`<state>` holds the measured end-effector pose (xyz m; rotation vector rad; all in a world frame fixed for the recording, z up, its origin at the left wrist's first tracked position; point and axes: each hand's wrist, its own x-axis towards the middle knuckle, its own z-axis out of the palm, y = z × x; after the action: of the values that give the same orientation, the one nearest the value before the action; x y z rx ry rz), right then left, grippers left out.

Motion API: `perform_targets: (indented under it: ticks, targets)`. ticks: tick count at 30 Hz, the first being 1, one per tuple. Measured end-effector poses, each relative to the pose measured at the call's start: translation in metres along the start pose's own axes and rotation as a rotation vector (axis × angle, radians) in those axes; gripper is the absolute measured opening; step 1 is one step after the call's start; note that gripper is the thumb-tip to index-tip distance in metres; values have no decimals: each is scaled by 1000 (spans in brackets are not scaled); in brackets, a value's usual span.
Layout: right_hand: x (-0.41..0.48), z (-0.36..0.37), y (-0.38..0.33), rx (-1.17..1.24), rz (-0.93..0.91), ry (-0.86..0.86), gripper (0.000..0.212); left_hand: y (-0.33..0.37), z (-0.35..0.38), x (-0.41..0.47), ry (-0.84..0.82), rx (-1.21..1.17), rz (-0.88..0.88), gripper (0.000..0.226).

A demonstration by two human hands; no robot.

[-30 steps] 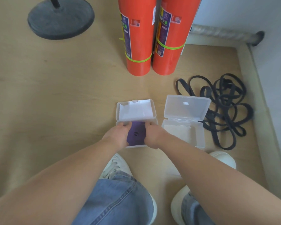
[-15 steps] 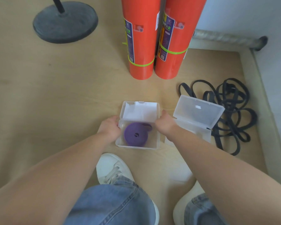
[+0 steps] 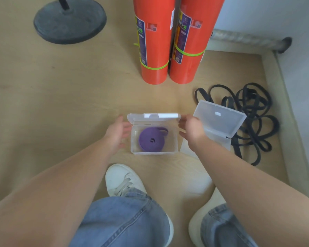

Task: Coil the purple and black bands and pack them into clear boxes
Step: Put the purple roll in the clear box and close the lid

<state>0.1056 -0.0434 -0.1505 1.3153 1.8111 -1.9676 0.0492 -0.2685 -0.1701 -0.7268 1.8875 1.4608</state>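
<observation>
Lying coiled in the left clear box (image 3: 153,152), the purple band (image 3: 151,140) is seen w/ its loose end at the back right; the lid (image 3: 152,116) is stood half raised. The box is flanked by the left hand (image 3: 117,133) and right hand (image 3: 192,130), held apart, fingers loose, nothing gripped; contact w/ the walls cannot be told. Just right, a second clear box (image 3: 219,120) is laid open beside the tangled black bands (image 3: 253,111). Behind, orange cylinders (image 3: 154,41) are stood; a round stand base (image 3: 70,20) far left; a white shoe (image 3: 123,180) in front. Bare floor (image 3: 43,104) is left on the left; the right is closed by a skirting strip (image 3: 284,113).
</observation>
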Motion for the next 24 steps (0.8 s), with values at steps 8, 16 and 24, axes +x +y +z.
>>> perform_targets:
  ticks: [8,16,24]
  targets:
    - [-26,-13,19,-926,-292,-220,57,-28,-8,-12,-17,414,150,52]
    - [-23,-2,37,-1300,-419,-227,56,-37,-2,-10,-16,542,194,72]
    - [-17,2,39,-1350,-403,-204,53,-35,2,-13,53,563,115,64]
